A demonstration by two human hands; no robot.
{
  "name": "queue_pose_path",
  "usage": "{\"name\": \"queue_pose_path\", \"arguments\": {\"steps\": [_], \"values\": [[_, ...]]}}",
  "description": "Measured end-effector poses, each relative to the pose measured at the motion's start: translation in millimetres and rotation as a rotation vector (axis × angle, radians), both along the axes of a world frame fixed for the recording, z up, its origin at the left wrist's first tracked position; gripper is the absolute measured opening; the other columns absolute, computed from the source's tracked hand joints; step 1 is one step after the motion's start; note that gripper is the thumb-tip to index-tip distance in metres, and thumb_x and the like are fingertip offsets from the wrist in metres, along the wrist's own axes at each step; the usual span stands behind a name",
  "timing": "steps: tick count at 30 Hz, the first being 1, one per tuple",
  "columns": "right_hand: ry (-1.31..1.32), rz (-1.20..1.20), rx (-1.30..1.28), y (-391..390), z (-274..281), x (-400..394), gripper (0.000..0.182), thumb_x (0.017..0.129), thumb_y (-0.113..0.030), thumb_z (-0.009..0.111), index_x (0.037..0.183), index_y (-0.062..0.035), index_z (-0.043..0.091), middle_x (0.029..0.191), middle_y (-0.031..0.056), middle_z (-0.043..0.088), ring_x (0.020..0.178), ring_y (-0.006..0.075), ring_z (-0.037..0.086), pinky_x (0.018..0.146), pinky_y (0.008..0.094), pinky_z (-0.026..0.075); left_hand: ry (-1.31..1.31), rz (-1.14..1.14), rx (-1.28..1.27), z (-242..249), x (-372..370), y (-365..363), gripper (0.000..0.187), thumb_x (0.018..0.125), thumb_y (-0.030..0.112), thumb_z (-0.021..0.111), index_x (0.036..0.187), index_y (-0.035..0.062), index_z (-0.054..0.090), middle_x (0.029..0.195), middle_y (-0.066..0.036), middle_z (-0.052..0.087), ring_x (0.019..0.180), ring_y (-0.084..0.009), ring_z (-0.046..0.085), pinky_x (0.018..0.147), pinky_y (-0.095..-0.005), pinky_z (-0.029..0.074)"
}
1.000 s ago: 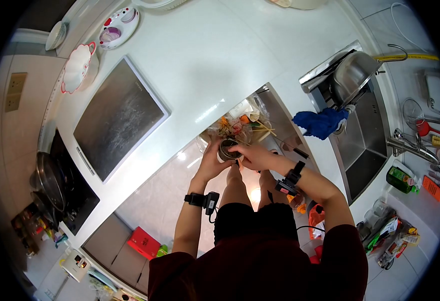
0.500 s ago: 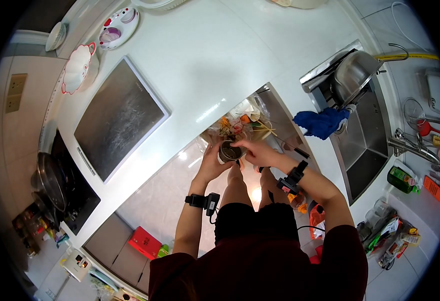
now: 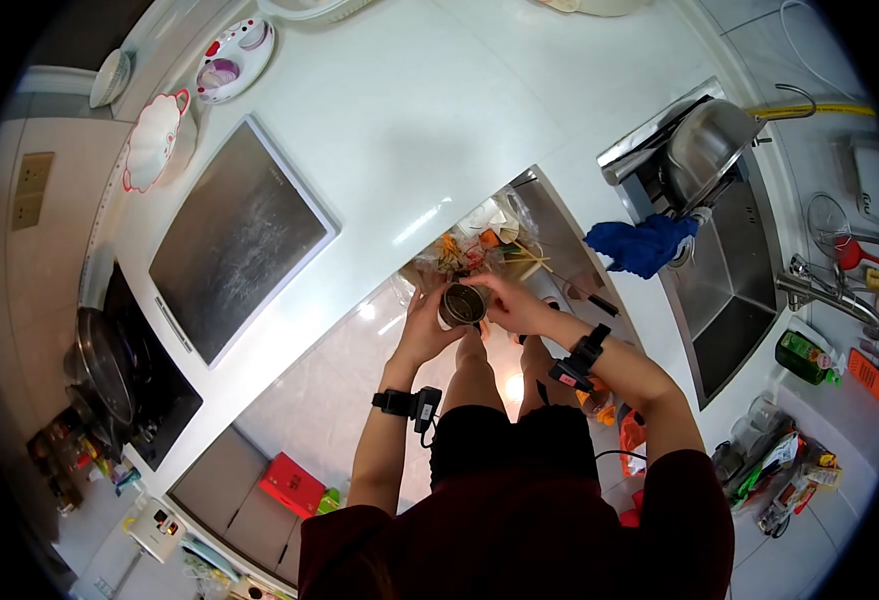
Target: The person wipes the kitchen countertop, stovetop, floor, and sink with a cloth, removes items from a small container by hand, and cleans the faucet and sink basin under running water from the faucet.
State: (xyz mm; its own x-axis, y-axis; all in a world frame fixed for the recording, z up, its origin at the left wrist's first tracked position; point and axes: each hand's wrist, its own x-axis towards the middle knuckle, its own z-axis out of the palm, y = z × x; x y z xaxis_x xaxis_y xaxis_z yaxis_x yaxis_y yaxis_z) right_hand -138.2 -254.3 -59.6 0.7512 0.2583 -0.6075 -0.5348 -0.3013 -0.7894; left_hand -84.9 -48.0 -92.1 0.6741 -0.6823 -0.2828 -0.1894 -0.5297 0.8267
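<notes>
Dark container (image 3: 462, 305) in left hand (image 3: 424, 332) is less covered by right hand (image 3: 516, 307).

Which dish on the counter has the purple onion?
The white plate with red spots: purple onion sits on it. The bowl beside it has a scalloped red rim and shows no onion.

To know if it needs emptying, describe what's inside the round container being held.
Inside the round container a dark, brownish surface shows; whether it is residue or bare bottom, I cannot tell. The left hand covers part of its outside; its underside is hidden.
</notes>
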Motion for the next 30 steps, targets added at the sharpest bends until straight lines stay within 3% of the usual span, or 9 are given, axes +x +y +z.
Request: {"name": "queue_pose_path", "arguments": {"steps": [1,3,6,10,12,16,19,21,30], "values": [[-0.001,-0.002,0.001,2,-15,-5,0.052,0.076,-0.001,0.054,0.126,-0.0122,0.041,0.102,0.0149,0.059,0.08,0.0279,0.063,0.069,0.0337,0.05,-0.001,-0.002,0.001,3,1,-2,0.066,0.066,0.025,0.078,0.121,0.0065,0.048,0.114,-0.011,0.059,0.114,-0.0279,0.051,0.109,-0.0483,0.016],[-0.594,-0.162,-0.195,7,-55,-15,0.06,0.078,-0.002,0.053,0.134,-0.0166,0.034,0.093,0.0156,0.062,0.076,0.0327,0.063,0.069,0.0382,0.05,-0.055,0.001,-0.033,8,2,-4,0.066,0.065,0.025,0.079,0.12,0.0055,0.048,0.114,-0.012,0.059,0.114,-0.0285,0.051,0.11,-0.0485,0.016],[-0.212,0.075,-0.181,3,6,3,0.069,0.079,-0.004,0.053,0.14,-0.0169,0.024,0.104,0.0179,0.06,0.078,0.0356,0.062,0.069,0.0409,0.05,-0.067,-0.012,0.005,8,2,-3,0.067,0.065,0.024,0.079,0.121,0.0045,0.047,0.114,-0.013,0.059,0.114,-0.0295,0.051,0.11,-0.0485,0.016],[-0.542,0.118,-0.259,14,-4,-2,0.07,0.08,-0.003,0.049,0.142,-0.0153,0.019,0.098,0.0213,0.061,0.068,0.0369,0.061,0.065,0.0432,0.05,-0.066,0.01,-0.008,8,2,-5,0.073,0.064,0.023,0.077,0.125,0.0041,0.041,0.114,-0.014,0.059,0.114,-0.0302,0.051,0.109,-0.049,0.017],[0.129,0.223,-0.479,10,10,10,0.075,0.078,-0.008,0.054,0.142,-0.0138,0.017,0.115,0.0196,0.056,0.078,0.0371,0.062,0.066,0.0435,0.049,-0.043,0.134,-0.002,11,2,-4,0.071,0.065,0.024,0.077,0.124,0.0048,0.042,0.112,-0.011,0.061,0.112,-0.0281,0.053,0.109,-0.0487,0.017],[-0.062,0.214,-0.479,8,11,-3,0.072,0.079,-0.008,0.053,0.141,-0.0141,0.018,0.117,0.0216,0.054,0.075,0.0369,0.062,0.063,0.0445,0.049,-0.054,0.146,0.015,14,0,1,0.071,0.066,0.025,0.077,0.124,0.0055,0.042,0.112,-0.009,0.061,0.111,-0.0272,0.053,0.109,-0.0483,0.017],[-0.294,0.062,-0.422,10,-12,-11,0.062,0.079,-0.008,0.055,0.136,-0.0119,0.031,0.11,0.021,0.057,0.077,0.0356,0.061,0.063,0.0419,0.048,-0.011,0.12,-0.005,14,2,1,0.072,0.065,0.02,0.079,0.125,0.0045,0.042,0.117,-0.011,0.057,0.115,-0.0281,0.05,0.11,-0.0497,0.015],[-0.537,-0.242,-0.314,10,-22,-9,0.04,0.077,-0.005,0.058,0.116,-0.0069,0.047,0.098,0.0162,0.058,0.08,0.0336,0.059,0.064,0.0383,0.047,-0.055,0.162,-0.078,18,0,3,0.067,0.065,0.017,0.077,0.122,0.0075,0.043,0.117,-0.01,0.058,0.113,-0.0281,0.052,0.109,-0.0511,0.015],[-0.482,-0.188,-0.382,-2,-20,14,0.022,0.07,0.001,0.06,0.088,-0.0043,0.047,0.086,0.0129,0.053,0.079,0.0305,0.057,0.062,0.0384,0.045,-0.006,0.174,-0.228,20,1,18,0.067,0.063,0.005,0.076,0.121,0.0108,0.043,0.133,-0.011,0.046,0.128,-0.03,0.037,0.11,-0.051,0.012]]}}
